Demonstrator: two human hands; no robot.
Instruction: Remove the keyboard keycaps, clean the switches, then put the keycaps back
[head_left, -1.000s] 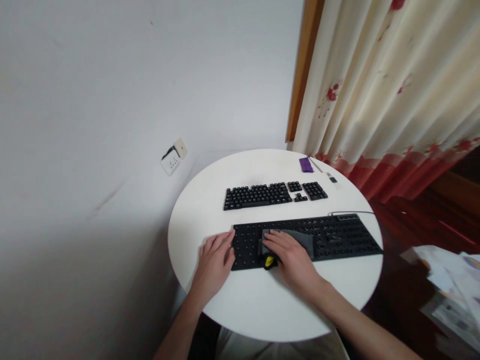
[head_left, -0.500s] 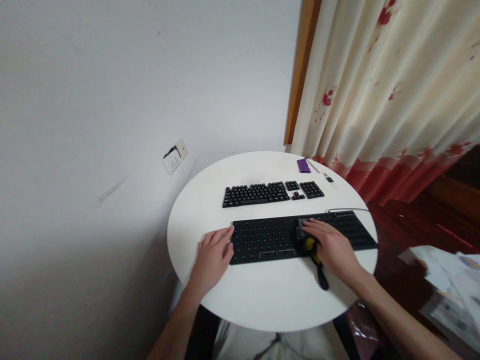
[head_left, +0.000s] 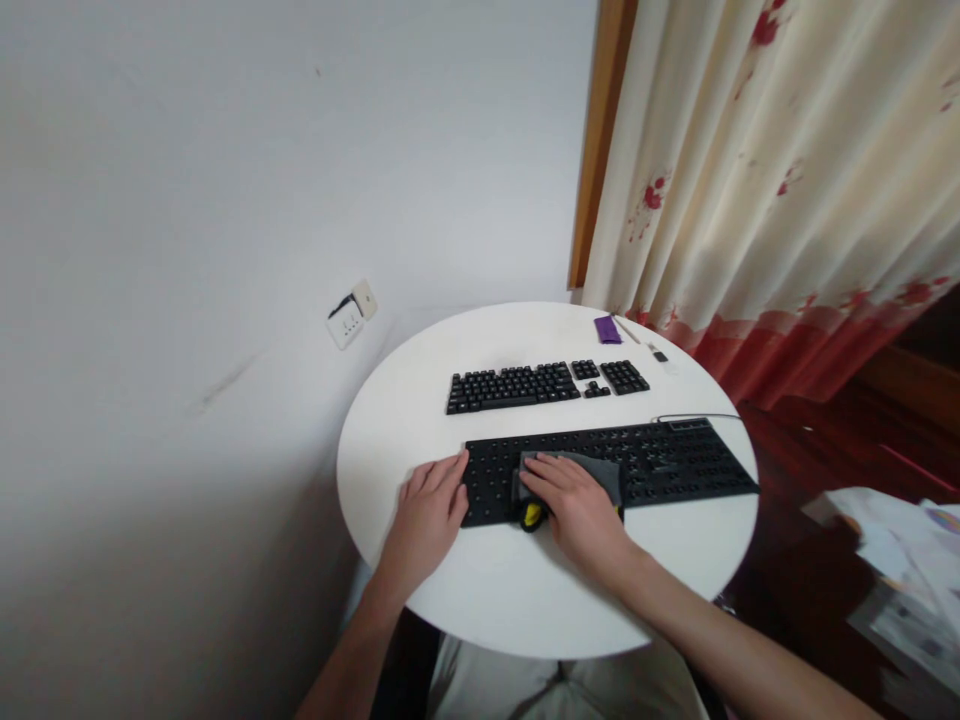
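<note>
A black keyboard base [head_left: 675, 465] without keycaps lies across the near half of a round white table [head_left: 525, 590]. My right hand [head_left: 574, 505] lies flat on a grey cloth [head_left: 600, 470] spread over the base's middle, fingers stretched forward. A small yellow and black object [head_left: 532, 516] shows under the hand at the base's near edge. My left hand [head_left: 426, 515] rests flat on the table, its fingertips touching the base's left end. Behind the base, the black keycaps [head_left: 547, 383] are laid out in keyboard order.
A purple object [head_left: 607, 329], a thin stick [head_left: 625, 329] and a small black-and-white piece [head_left: 660, 357] lie at the table's far right. A wall with a socket [head_left: 349, 315] stands at left, a curtain [head_left: 757, 200] at right. Papers [head_left: 900, 570] lie on the floor.
My right hand slid the grey cloth right along the keyboard base, then back left to the middle. My left hand stayed at the base's left end.
</note>
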